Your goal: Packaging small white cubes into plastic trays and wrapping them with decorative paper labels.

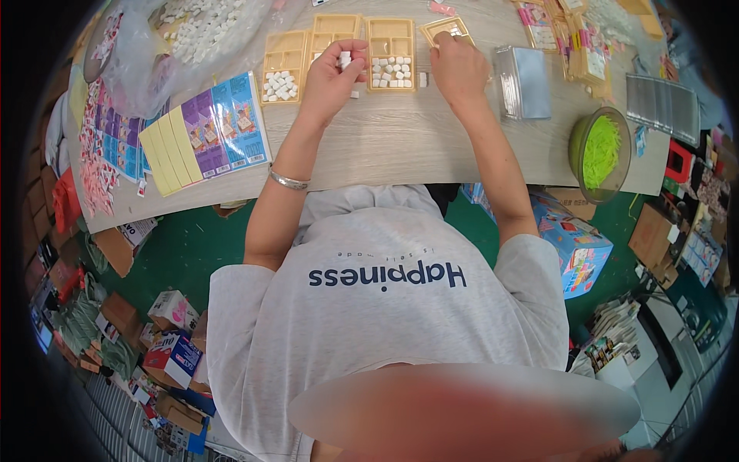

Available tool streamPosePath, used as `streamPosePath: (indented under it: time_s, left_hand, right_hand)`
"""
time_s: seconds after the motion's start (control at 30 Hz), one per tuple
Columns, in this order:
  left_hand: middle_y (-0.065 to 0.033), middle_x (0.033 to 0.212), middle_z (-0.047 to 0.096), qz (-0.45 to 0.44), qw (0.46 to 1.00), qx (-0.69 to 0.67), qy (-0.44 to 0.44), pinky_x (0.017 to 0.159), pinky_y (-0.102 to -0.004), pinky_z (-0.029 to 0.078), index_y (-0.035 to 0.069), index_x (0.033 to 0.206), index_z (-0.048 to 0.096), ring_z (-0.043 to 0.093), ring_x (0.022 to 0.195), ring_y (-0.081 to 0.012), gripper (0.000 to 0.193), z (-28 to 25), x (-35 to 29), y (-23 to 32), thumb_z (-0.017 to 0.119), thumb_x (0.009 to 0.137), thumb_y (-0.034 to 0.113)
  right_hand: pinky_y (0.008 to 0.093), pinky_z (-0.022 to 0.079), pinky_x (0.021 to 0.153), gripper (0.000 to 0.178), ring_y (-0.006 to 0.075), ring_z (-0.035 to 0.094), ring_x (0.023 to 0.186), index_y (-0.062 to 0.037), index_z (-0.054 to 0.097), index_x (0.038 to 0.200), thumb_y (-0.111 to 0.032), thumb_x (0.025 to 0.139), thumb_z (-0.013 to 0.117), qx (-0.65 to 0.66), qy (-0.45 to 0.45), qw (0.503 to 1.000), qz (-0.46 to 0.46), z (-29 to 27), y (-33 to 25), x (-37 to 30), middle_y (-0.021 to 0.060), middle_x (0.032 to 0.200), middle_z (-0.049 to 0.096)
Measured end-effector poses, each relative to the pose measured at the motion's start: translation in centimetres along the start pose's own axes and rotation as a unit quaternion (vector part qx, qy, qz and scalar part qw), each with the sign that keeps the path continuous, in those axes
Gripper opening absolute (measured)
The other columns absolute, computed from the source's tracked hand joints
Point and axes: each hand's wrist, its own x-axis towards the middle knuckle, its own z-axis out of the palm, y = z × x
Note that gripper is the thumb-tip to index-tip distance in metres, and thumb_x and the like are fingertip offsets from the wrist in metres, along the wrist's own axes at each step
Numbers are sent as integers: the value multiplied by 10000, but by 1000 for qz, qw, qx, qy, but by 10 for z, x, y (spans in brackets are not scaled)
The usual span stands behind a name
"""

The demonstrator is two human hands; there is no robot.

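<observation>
My left hand (333,78) is curled palm-up around a few small white cubes (345,58), above a yellow compartment tray (335,25) that it partly covers. To its left, another yellow tray (285,60) has white cubes in its near compartment. Between my hands lies a third yellow tray (390,46), its near compartment filled with several white cubes (391,73). My right hand (459,73) is closed, fingertips down at a slanted yellow tray (448,29); what they grip is hidden. One loose white cube (423,79) lies beside that hand.
A plastic bag of white cubes (204,31) and printed card sheets (208,135) are on the left. Clear plastic sleeves (523,83), a bowl of green shreds (600,154) and packaged trays (581,54) stand right. Cartons (570,246) sit below the table edge.
</observation>
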Motion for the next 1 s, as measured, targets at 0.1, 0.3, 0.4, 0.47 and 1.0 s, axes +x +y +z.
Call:
streamPosePath:
  time_s: [0.1,0.3,0.4,0.47,1.0]
  left_hand:
    - [-7,1000,655,-63,996,-64,12,749,-243,532,45,1188,637,627,872,-96,230,-21,-16,10,620,964,90]
    - [27,977,620,-79,988,-127,37,713,-245,500,70,1173,641,609,895,-90,243,-76,-36,2,631,930,70]
    - [-25,956,626,29,948,318,-9,676,-302,524,65,1152,646,643,864,-155,263,-44,-48,-6,673,890,71]
    - [-81,940,640,216,859,463,34,683,-372,538,58,1082,676,660,825,-269,195,-20,-53,-18,695,898,120]
    - [-122,874,672,146,921,339,125,707,-331,509,30,978,694,661,818,-249,162,-71,-46,0,741,881,151]
  right_hand:
    - [428,550,668,207,308,693,778,-102,715,1032,-172,837,722,135,133,981,-49,-7,5,-7,111,864,697]
    - [429,547,699,251,322,667,792,-84,716,1111,-92,862,687,181,-16,980,-77,-15,-7,-57,133,945,672]
    - [435,549,714,215,336,663,815,-71,720,1079,-78,869,672,156,-24,984,-79,-5,-16,-59,148,982,664]
    - [437,549,711,207,339,664,810,-67,717,1066,-79,863,679,151,-32,985,-77,-8,-19,-61,150,967,662]
    - [355,525,608,267,244,639,644,-69,730,1075,-86,812,770,285,-28,956,-70,-30,-59,-42,108,806,643]
